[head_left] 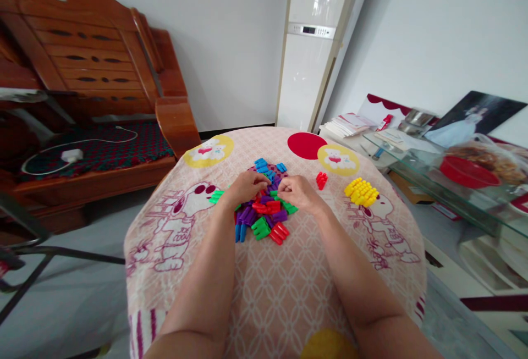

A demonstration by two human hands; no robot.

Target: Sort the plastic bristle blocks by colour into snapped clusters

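Note:
A heap of small plastic pieces (264, 213) in blue, purple, red and green lies in the middle of a table under a pink cartoon cloth (289, 293). My left hand (244, 187) rests on the heap's left side, fingers curled down into the pieces. My right hand (297, 191) sits on the heap's right side, fingers bent in a pinch among the pieces; what either hand holds is hidden. A sorted cluster of yellow pieces (362, 192) lies to the right. A small group of red pieces (321, 180) lies between it and my right hand.
A wooden bench (94, 73) with a white charger and cable stands at the left. A tall white air conditioner (313, 45) stands behind the table. A glass shelf (433, 166) with a red bowl, papers and a photo runs along the right. A black metal frame sits low left.

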